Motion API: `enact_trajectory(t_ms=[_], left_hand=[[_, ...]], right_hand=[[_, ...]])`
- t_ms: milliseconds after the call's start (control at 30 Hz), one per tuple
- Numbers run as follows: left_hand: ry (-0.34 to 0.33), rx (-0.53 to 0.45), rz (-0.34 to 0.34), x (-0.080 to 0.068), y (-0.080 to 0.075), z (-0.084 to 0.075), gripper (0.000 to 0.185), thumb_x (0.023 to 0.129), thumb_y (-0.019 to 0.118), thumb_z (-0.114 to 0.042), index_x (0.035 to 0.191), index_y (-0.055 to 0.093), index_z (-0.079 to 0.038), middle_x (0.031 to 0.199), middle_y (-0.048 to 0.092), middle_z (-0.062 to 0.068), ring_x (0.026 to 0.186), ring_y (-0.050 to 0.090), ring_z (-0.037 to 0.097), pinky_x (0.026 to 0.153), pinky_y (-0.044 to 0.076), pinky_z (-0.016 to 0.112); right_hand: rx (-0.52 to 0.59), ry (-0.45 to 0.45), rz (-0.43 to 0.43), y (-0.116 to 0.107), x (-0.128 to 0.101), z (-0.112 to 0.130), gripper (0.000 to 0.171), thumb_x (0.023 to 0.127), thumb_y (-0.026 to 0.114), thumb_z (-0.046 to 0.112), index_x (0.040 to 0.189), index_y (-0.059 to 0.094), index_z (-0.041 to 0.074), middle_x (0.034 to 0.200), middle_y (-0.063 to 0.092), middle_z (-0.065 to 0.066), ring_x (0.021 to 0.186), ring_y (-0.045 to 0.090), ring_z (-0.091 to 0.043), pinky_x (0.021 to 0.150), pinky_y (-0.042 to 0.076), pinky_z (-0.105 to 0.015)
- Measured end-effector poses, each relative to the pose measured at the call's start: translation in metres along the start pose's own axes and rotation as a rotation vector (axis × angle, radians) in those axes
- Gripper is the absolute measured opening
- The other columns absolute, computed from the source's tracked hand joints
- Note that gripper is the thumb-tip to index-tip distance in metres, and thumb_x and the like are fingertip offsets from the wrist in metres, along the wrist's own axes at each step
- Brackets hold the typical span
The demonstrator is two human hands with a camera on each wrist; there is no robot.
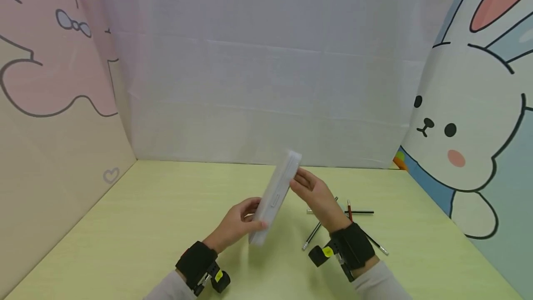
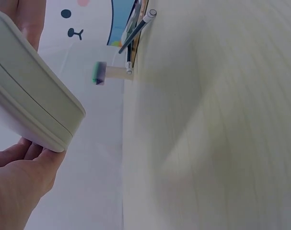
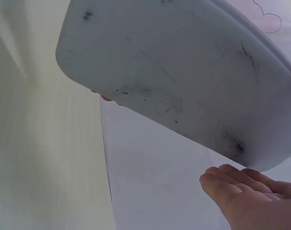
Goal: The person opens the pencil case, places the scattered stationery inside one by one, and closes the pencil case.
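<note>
- Head view: the left hand (image 1: 237,223) grips the near end of the case (image 1: 276,193); the right hand (image 1: 314,193) holds its far end, so it tilts in mid-air above the table (image 1: 145,216).
- Keep both grips firm and the seam level.
- Pencils (image 1: 333,221) lie right, under the right wrist.

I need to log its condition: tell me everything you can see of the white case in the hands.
The white case is a flat, round-cornered plastic box, closed, with a seam round its edge. Dark smudges mark one broad face. It is held tilted on edge above the table, the left hand gripping its lower end, the right hand touching its upper side.
</note>
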State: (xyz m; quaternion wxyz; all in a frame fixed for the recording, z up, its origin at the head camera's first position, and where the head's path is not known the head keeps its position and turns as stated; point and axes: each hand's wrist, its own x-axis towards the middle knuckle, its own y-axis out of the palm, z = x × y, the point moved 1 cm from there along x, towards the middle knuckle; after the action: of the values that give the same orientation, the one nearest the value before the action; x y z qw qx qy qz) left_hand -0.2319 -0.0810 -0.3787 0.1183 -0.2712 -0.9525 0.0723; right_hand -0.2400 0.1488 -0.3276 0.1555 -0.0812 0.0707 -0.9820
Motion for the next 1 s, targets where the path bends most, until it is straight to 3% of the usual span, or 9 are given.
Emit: enact_trajectory(t_ms=[200, 433, 700, 1000], left_hand=[[0.006, -0.005, 0.006, -0.001, 0.004, -0.002, 0.067, 0.088, 0.065, -0.021, 0.140, 0.036, 0.009, 0.133, 0.048, 0.030, 0.120, 0.051, 0.032, 0.101, 0.047, 0.038], [-0.005, -0.001, 0.004, -0.002, 0.007, -0.001, 0.067, 0.087, 0.067, -0.020, 0.140, 0.037, 0.008, 0.132, 0.049, 0.028, 0.119, 0.052, 0.030, 0.102, 0.047, 0.041], [-0.002, 0.048, -0.010, -0.002, 0.010, -0.002, 0.068, 0.085, 0.070, -0.023, 0.140, 0.040, 0.004, 0.133, 0.052, 0.024, 0.121, 0.052, 0.032, 0.104, 0.046, 0.042], [-0.008, 0.150, -0.024, -0.005, 0.018, -0.013, 0.066, 0.081, 0.075, -0.028, 0.135, 0.050, 0.000, 0.130, 0.059, 0.018, 0.116, 0.060, 0.028, 0.099, 0.050, 0.041]], right_hand=[[0.078, -0.042, 0.054, -0.001, 0.002, -0.001, 0.073, 0.097, 0.055, 0.033, 0.153, 0.018, 0.005, 0.155, 0.032, -0.018, 0.143, 0.034, -0.027, 0.116, 0.032, -0.039], [0.242, -0.078, 0.129, -0.001, 0.004, -0.003, 0.081, 0.095, 0.056, 0.040, 0.153, 0.015, 0.002, 0.155, 0.026, -0.016, 0.125, 0.048, 0.002, 0.108, 0.039, -0.019], [0.294, -0.093, 0.097, 0.001, 0.003, -0.004, 0.072, 0.096, 0.054, 0.034, 0.151, 0.021, 0.001, 0.133, 0.047, 0.006, 0.119, 0.053, -0.001, 0.103, 0.042, -0.016], [0.297, -0.097, 0.022, 0.002, 0.002, -0.004, 0.067, 0.095, 0.054, 0.034, 0.146, 0.031, -0.003, 0.119, 0.057, 0.011, 0.111, 0.057, -0.003, 0.100, 0.043, -0.017]])
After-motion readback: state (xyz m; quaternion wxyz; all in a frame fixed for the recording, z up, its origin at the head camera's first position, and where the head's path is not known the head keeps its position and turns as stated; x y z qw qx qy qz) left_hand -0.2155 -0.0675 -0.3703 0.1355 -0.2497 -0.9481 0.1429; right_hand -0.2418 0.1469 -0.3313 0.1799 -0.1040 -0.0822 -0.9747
